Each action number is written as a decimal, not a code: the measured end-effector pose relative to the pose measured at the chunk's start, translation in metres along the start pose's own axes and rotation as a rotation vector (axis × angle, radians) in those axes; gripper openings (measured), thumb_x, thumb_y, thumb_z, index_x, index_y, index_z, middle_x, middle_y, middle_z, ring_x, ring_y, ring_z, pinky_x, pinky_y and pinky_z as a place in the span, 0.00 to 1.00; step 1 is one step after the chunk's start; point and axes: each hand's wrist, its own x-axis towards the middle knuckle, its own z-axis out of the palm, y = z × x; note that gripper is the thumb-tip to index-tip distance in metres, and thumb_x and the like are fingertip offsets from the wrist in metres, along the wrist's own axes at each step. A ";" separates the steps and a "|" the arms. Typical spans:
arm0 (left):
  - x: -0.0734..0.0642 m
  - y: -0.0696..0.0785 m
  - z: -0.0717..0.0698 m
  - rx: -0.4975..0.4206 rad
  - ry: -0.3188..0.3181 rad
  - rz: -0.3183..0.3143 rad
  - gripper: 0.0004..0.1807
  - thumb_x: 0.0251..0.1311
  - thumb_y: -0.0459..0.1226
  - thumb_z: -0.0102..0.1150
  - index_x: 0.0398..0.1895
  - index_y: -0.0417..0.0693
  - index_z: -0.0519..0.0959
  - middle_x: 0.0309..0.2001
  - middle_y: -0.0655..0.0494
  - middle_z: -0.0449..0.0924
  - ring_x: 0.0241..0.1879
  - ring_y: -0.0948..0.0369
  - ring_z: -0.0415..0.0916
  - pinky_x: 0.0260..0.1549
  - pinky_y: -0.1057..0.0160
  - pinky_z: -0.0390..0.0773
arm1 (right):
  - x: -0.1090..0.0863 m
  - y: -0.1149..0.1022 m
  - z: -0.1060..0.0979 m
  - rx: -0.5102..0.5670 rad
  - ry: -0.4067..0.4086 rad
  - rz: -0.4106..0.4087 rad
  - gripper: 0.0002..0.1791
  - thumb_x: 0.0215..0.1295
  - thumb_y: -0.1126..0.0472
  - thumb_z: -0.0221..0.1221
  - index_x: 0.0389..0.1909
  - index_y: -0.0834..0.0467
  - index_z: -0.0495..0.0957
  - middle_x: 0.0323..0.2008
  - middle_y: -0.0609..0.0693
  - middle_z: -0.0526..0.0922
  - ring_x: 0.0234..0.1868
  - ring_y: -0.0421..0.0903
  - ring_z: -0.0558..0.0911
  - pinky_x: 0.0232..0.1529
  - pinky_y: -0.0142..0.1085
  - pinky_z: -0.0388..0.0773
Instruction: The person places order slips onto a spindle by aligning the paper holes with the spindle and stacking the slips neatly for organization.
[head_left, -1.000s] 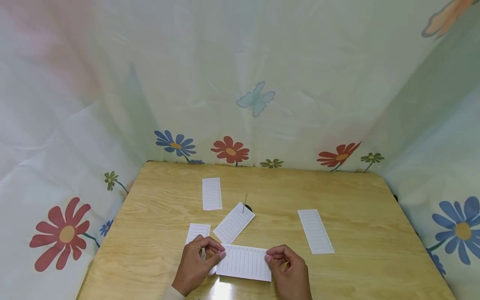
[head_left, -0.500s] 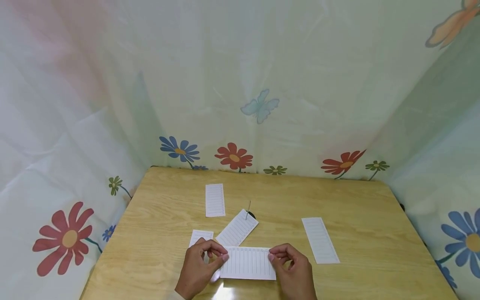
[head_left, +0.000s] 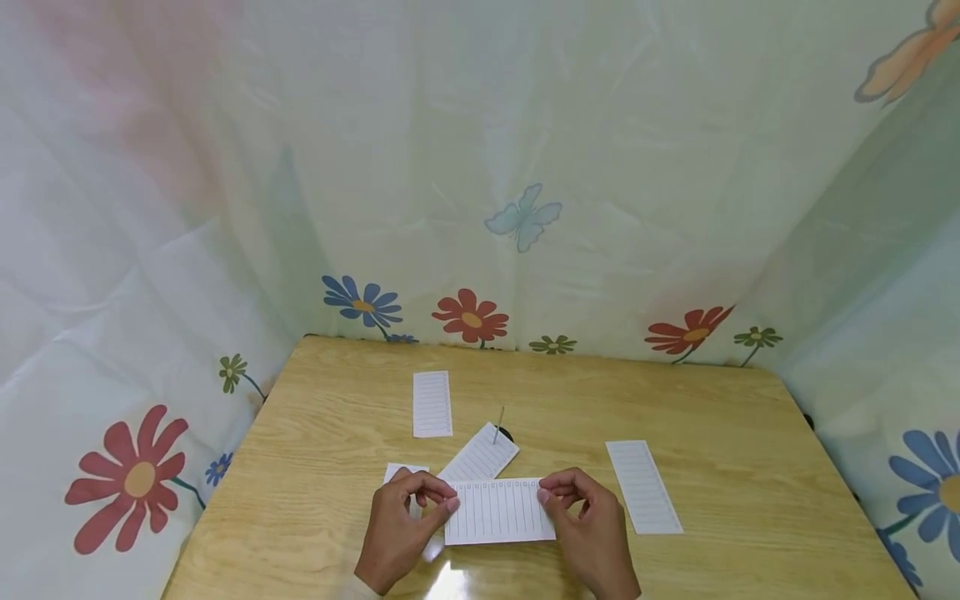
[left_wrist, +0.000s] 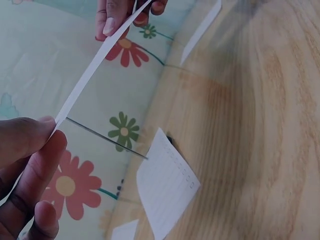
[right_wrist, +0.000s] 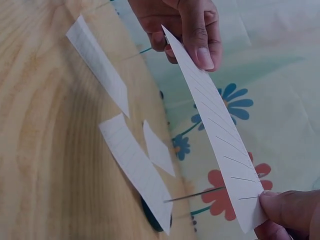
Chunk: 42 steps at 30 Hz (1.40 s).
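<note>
Both hands hold up one white lined paper slip [head_left: 500,512] with a row of small boxes along its top edge. My left hand [head_left: 405,525] pinches its left end between thumb and index finger, and my right hand [head_left: 592,529] pinches the right end the same way. Just beyond it stands a thin metal paper spike [head_left: 500,421] on a dark round base [head_left: 507,434]. Another lined slip [head_left: 482,454] is pierced on that spike near one end and lies slanted; the held slip overlaps its near corner in the head view. In the right wrist view the held slip [right_wrist: 215,125] bows slightly.
On the wooden table [head_left: 720,417] lie more lined slips: one at the back left [head_left: 432,404], one to the right [head_left: 645,487], and one partly behind my left hand [head_left: 405,471]. A flower-print curtain [head_left: 420,167] closes off the back and sides.
The hands have raised the held slip and moved it away from me, nearer the spike in the head view. The head view has shifted slightly. Both pinches stay the same.
</note>
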 end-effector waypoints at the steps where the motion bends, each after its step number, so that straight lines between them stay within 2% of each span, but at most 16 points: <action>1: 0.001 0.001 0.000 -0.001 0.007 0.001 0.08 0.55 0.36 0.80 0.31 0.60 0.89 0.28 0.73 0.85 0.31 0.60 0.72 0.34 0.56 0.73 | 0.002 -0.001 -0.001 -0.001 0.000 -0.012 0.08 0.65 0.65 0.72 0.35 0.48 0.87 0.32 0.41 0.86 0.34 0.37 0.79 0.35 0.32 0.67; 7: 0.007 0.006 -0.001 -0.006 0.038 -0.011 0.10 0.54 0.35 0.81 0.31 0.62 0.89 0.28 0.72 0.85 0.32 0.58 0.72 0.35 0.57 0.72 | 0.012 -0.008 -0.004 0.016 0.004 -0.113 0.08 0.63 0.66 0.74 0.35 0.49 0.87 0.31 0.42 0.87 0.33 0.37 0.79 0.32 0.31 0.67; 11: 0.012 0.010 -0.003 -0.004 0.045 -0.002 0.09 0.55 0.36 0.81 0.32 0.63 0.89 0.28 0.71 0.85 0.32 0.58 0.71 0.34 0.57 0.71 | 0.019 -0.012 -0.005 0.022 0.003 -0.146 0.09 0.63 0.66 0.74 0.34 0.48 0.87 0.31 0.42 0.87 0.33 0.38 0.79 0.31 0.31 0.67; 19: 0.017 0.015 -0.005 0.012 0.056 0.008 0.08 0.58 0.40 0.80 0.33 0.68 0.89 0.29 0.71 0.85 0.33 0.56 0.72 0.35 0.56 0.71 | 0.030 -0.019 -0.008 0.015 -0.017 -0.181 0.08 0.65 0.66 0.73 0.35 0.48 0.88 0.31 0.44 0.87 0.33 0.41 0.79 0.30 0.32 0.66; 22: 0.019 0.016 -0.005 0.013 0.063 0.007 0.09 0.58 0.41 0.80 0.33 0.69 0.88 0.29 0.71 0.86 0.33 0.55 0.72 0.36 0.55 0.71 | 0.033 -0.023 -0.010 0.004 -0.029 -0.193 0.07 0.66 0.66 0.73 0.37 0.49 0.87 0.32 0.44 0.87 0.35 0.42 0.79 0.33 0.32 0.67; 34: 0.020 0.022 -0.004 -0.003 0.077 0.010 0.08 0.58 0.40 0.80 0.33 0.67 0.89 0.30 0.71 0.86 0.35 0.48 0.73 0.36 0.55 0.71 | 0.042 -0.030 -0.014 -0.011 -0.057 -0.195 0.06 0.67 0.64 0.72 0.38 0.49 0.88 0.32 0.45 0.88 0.35 0.43 0.79 0.33 0.32 0.67; 42: 0.026 0.026 -0.005 -0.008 0.085 0.020 0.07 0.59 0.41 0.79 0.33 0.67 0.89 0.30 0.70 0.86 0.34 0.50 0.73 0.36 0.54 0.71 | 0.053 -0.036 -0.016 -0.030 -0.069 -0.226 0.04 0.67 0.63 0.72 0.40 0.52 0.87 0.34 0.46 0.88 0.36 0.45 0.79 0.37 0.33 0.71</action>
